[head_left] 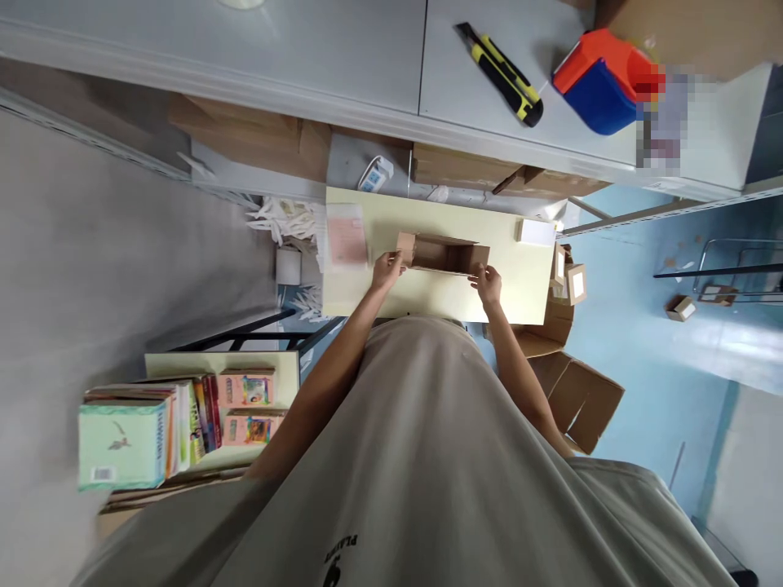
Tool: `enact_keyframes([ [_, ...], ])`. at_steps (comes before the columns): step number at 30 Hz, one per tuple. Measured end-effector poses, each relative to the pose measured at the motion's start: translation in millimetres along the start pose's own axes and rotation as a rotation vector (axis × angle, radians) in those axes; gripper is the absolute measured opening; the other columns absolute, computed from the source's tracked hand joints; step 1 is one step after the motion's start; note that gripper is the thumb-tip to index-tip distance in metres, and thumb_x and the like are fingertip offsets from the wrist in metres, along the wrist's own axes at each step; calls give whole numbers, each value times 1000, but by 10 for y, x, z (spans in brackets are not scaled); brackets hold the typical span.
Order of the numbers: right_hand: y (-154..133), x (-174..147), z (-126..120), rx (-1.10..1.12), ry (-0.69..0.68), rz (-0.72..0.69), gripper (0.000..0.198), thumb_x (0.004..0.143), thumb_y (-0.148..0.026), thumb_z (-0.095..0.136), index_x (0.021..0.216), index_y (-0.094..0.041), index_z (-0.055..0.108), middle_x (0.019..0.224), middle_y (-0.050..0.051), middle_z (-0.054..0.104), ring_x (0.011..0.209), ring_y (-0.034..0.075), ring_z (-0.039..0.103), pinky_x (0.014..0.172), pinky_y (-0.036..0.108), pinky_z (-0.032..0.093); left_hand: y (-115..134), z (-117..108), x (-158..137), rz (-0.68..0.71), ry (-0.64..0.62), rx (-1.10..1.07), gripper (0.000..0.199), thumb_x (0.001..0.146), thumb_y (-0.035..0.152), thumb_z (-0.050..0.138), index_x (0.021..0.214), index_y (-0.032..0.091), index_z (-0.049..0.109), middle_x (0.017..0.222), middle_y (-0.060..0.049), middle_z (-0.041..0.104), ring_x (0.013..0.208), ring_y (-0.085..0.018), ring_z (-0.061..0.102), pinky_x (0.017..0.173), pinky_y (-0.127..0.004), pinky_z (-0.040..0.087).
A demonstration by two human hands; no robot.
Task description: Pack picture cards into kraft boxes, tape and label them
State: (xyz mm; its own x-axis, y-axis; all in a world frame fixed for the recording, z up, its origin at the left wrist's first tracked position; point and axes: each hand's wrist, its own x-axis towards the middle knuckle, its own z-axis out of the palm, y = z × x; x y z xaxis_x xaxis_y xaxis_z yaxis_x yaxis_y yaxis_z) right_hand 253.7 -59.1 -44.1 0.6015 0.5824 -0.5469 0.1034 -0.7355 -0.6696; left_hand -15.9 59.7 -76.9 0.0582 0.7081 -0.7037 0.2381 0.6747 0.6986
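A small brown cardboard box (441, 254) lies on the pale yellow tabletop (519, 281) with its top open and its end flaps standing out; no contents show inside. Pinched between the fingers of my left hand (387, 271) is the flap at the left end. My right hand (488, 285) grips the near corner at the right end, thumb against the flap. Left of the box is a pinkish printed sheet (347, 236), and a white block-like pack (536, 232) rests at the table's right end.
A grey shelf (342, 57) above the table holds a yellow-black box cutter (502, 75) and a red-and-blue tape dispenser (603, 81). Books (122, 440) are stacked on a side table at left. An open carton (581, 399) and small boxes (575, 284) stand right.
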Motion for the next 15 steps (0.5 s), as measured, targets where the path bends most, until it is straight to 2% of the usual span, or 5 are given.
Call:
enact_keyframes([
  [4, -64, -34, -1, -165, 176, -186, 45, 113, -55, 64, 137, -18, 67, 133, 23, 84, 125, 33, 84, 108, 50, 70, -137, -199, 0, 180, -42, 18, 47, 108, 67, 80, 121, 21, 79, 124, -16, 88, 108, -28, 88, 98, -36, 68],
  [6, -156, -78, 31, -228, 276, -341, 53, 114, -58, 62, 146, -17, 67, 145, 27, 79, 136, 36, 79, 115, 57, 67, -237, -429, 50, 265, 34, 59, 43, 109, 62, 79, 124, 22, 78, 134, -18, 87, 123, -30, 86, 110, -41, 66],
  [9, -400, -201, 235, -285, 345, -560, 58, 119, -62, 52, 154, -19, 67, 148, 26, 73, 136, 37, 77, 120, 62, 65, -385, -899, 235, 298, 223, 169, 39, 108, 52, 79, 131, 19, 77, 149, -23, 81, 143, -35, 78, 127, -47, 59],
  [12, -710, -378, 741, -253, 228, -681, 53, 123, -58, 47, 157, -22, 67, 148, 23, 74, 136, 34, 77, 122, 59, 64, -502, -1354, 505, 244, 330, 285, 40, 107, 47, 80, 133, 18, 78, 149, -24, 77, 144, -37, 76, 125, -48, 59],
  [15, -962, -513, 1505, -224, -62, -663, 45, 123, -52, 49, 148, -23, 74, 145, 20, 81, 127, 31, 82, 123, 53, 65, -597, -1623, 759, 219, 326, 368, 39, 105, 45, 82, 132, 18, 78, 138, -21, 76, 138, -38, 77, 122, -49, 59],
])
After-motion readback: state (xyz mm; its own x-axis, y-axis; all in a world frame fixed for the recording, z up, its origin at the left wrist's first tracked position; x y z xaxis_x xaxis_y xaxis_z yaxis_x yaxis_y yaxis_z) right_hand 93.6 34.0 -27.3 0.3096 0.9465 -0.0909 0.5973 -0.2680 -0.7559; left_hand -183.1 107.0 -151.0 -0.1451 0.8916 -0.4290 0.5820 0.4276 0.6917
